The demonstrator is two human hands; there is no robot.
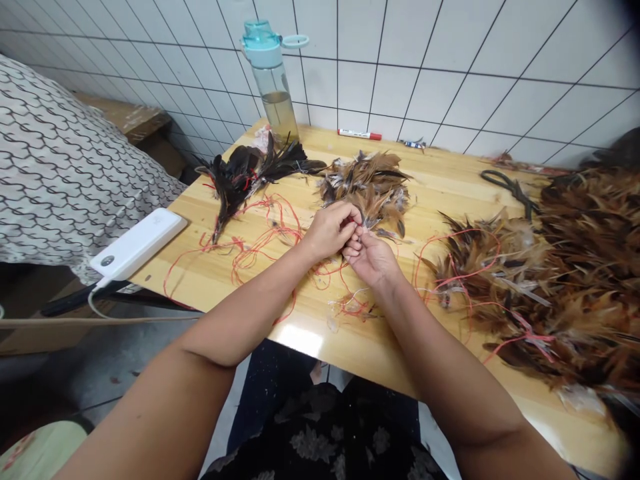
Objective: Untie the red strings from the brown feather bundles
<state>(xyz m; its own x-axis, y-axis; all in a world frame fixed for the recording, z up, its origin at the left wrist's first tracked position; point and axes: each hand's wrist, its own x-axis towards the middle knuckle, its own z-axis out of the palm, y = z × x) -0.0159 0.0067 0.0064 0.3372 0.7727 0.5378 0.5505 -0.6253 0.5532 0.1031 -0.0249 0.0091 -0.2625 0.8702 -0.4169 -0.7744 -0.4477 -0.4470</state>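
Both my hands meet over the middle of the wooden table [450,180]. My left hand [329,230] is curled in a pinch, and my right hand [369,257] is closed against it, fingertips touching. Between them they hold red thread [260,243] and what looks like a small feather piece, too small to make out. Just beyond my fingers lies a brown feather bundle [367,183]. A black feather bundle [245,170] lies further left. Loose red thread loops across the table to the left of my hands.
A large heap of brown feathers [555,280] covers the right side of the table. Black scissors [510,187], a red marker [359,134] and a teal water bottle [273,80] stand near the tiled wall. A white power bank [137,243] rests at the left edge.
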